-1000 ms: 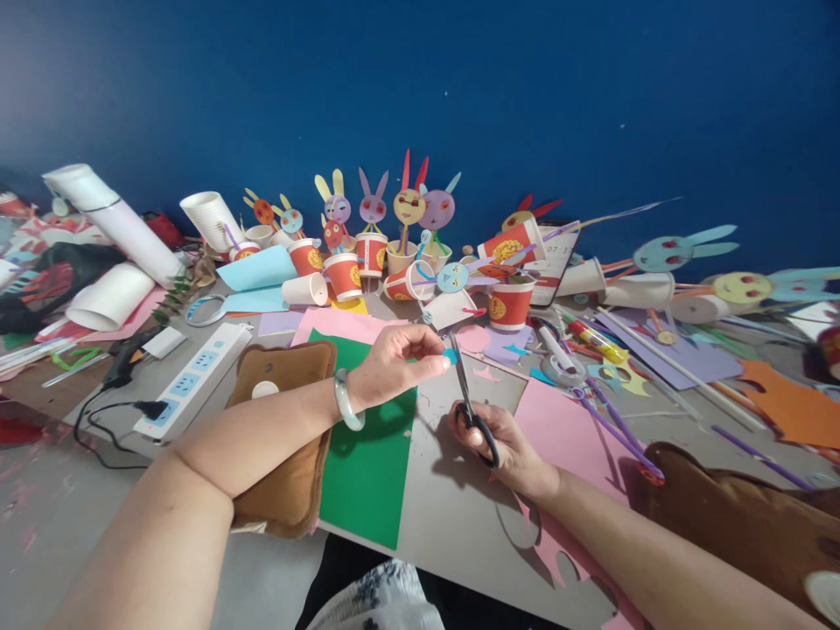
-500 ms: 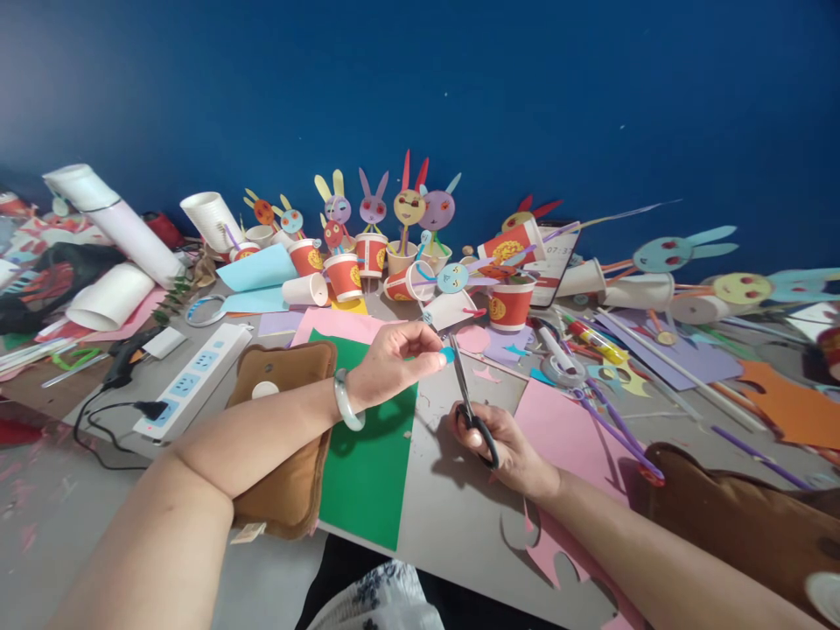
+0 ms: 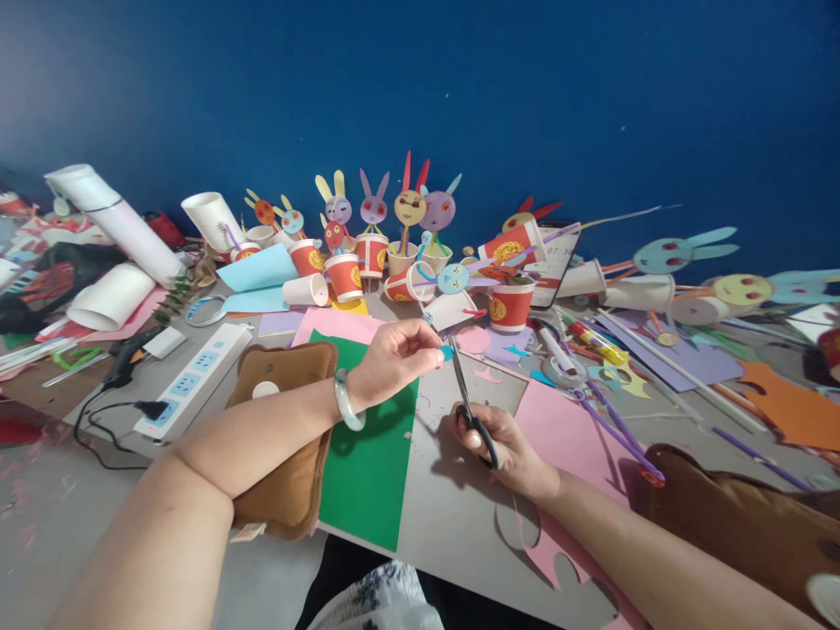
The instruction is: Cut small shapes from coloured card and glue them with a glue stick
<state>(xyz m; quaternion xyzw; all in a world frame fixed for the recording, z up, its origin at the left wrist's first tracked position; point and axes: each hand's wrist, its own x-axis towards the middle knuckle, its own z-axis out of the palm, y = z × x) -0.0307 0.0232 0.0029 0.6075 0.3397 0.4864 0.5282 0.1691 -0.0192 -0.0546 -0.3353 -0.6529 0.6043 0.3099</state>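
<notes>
Two grips: my left hand [image 3: 397, 363] pinches small blue paper [image 3: 447, 353]; right hand [image 3: 505, 442] clasps black-handled metal scissors [image 3: 462, 385]; red paper cups [image 3: 511, 308] crowd behind.

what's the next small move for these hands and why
Probably edge the small blue piece toward the scissors for a snip: the left hand pinches it at the fingertips, and the right hand grips the black handles with the blades pointing up right beside it. Whether they touch is too small to tell.
</notes>
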